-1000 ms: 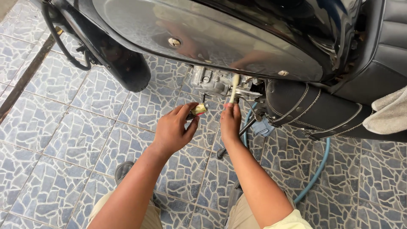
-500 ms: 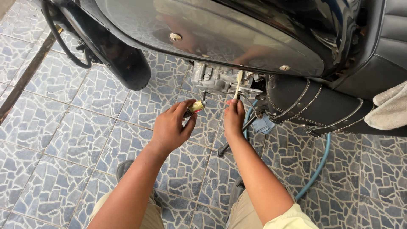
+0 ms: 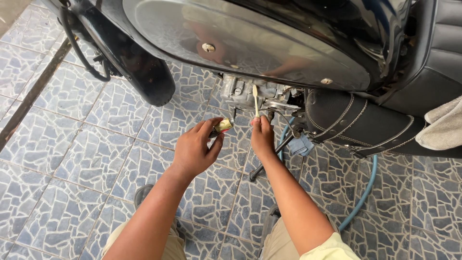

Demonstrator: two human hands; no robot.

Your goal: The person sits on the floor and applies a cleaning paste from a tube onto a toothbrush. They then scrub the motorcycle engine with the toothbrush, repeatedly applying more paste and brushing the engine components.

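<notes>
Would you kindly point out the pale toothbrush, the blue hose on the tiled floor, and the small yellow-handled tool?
Pale toothbrush point(image 3: 255, 98): head view, on its handle.
Blue hose point(image 3: 366, 188): head view, mid-curve on the floor.
Small yellow-handled tool point(image 3: 223, 125): head view, on the yellow handle.

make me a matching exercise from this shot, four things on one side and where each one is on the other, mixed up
Things:
1. toothbrush
2. small yellowish piece
3. blue hose
4. grey cloth

Places:
A. lying curved on the tiled floor
B. pinched in the fingers of the left hand
C. draped on the black seat at the right edge
D. held upright by the right hand, head against the engine part

Pairs: 1-D, 2-B, 3-A, 4-C
</notes>
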